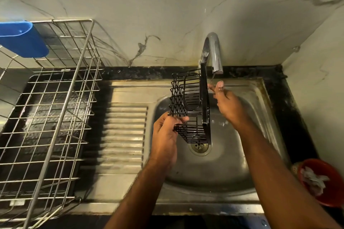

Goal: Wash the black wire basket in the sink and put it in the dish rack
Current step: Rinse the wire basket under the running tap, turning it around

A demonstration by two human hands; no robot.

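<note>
Head: L hand (164,135) grips black wire basket (189,108) over sink (260,117), empty.

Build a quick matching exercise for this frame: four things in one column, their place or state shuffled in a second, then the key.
1. black wire basket
2. dish rack
3. red bowl
4. blue holder

A. hooked on the rack's far rim
B. held over the sink in both hands
C. on the counter left of the drainboard
D. at the right edge, crumpled white material inside

Pairs: 1-B, 2-C, 3-D, 4-A
</note>
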